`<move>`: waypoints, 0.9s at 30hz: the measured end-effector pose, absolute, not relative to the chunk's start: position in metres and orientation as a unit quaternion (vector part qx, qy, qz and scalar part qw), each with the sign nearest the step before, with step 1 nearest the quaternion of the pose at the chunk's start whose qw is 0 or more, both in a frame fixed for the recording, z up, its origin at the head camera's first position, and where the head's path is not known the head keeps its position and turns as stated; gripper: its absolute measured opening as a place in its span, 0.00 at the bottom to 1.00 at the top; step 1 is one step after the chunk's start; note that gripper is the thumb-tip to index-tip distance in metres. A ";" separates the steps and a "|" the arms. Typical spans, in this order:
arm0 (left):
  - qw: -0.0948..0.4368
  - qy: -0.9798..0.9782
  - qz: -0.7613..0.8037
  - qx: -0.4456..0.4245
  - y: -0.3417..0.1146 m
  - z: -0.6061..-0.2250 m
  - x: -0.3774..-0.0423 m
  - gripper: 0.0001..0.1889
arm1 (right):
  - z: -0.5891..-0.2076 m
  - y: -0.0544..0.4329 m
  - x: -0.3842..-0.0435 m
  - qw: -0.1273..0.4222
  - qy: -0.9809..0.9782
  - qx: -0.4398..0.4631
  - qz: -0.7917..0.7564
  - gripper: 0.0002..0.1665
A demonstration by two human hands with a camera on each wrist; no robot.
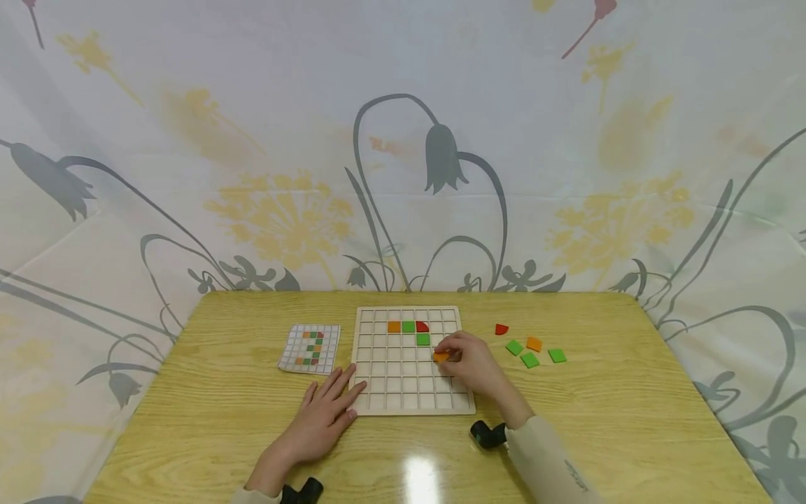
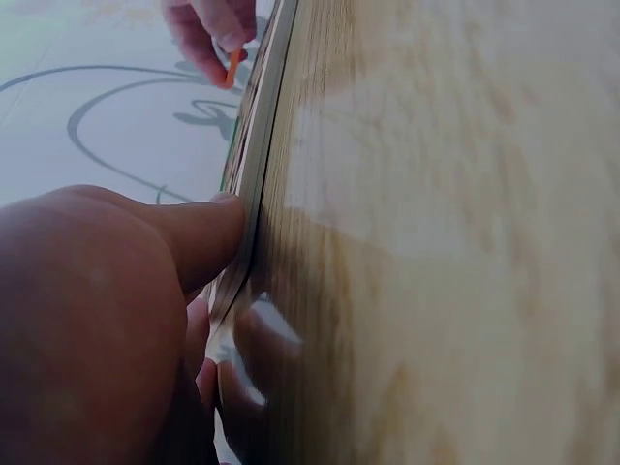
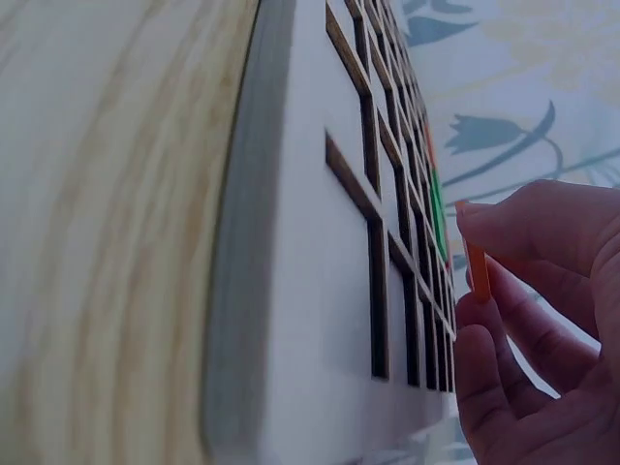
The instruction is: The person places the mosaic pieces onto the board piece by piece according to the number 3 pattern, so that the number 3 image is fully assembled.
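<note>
My right hand pinches an orange square tile between thumb and fingers, over the right part of a pale wooden grid board. In the right wrist view the orange tile stands on edge in the fingertips. Set in the board's upper cells are an orange tile, a green tile, a red quarter-round tile and, one row lower, another green tile. My left hand rests with spread fingers at the board's lower left edge; its thumb touches the side.
Left of the board lies a printed grid card with a coloured pattern. Right of it are loose tiles: a red quarter-round, an orange square and several green squares. A patterned curtain hangs behind the wooden table.
</note>
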State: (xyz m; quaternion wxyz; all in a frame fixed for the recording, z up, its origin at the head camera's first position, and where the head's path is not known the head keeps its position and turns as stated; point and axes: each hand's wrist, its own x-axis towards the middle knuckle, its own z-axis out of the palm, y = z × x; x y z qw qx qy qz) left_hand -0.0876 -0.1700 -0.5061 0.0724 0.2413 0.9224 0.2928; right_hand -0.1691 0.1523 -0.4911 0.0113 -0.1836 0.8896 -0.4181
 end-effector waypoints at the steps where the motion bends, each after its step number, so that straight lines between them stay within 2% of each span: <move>1: 0.073 0.923 0.292 0.241 -0.170 -0.506 -0.088 0.25 | -0.491 0.151 -0.170 0.010 0.889 -0.186 -0.418 0.11; 10: 0.069 0.925 0.287 0.241 -0.170 -0.507 -0.088 0.25 | -0.497 0.139 -0.180 0.003 0.890 -0.207 -0.406 0.08; 17: 0.062 0.926 0.288 0.238 -0.171 -0.508 -0.086 0.25 | -0.501 0.135 -0.180 0.020 0.892 -0.190 -0.411 0.11; 27: 0.082 0.920 0.304 0.232 -0.170 -0.504 -0.087 0.25 | -0.502 0.133 -0.179 0.044 0.887 -0.150 -0.435 0.12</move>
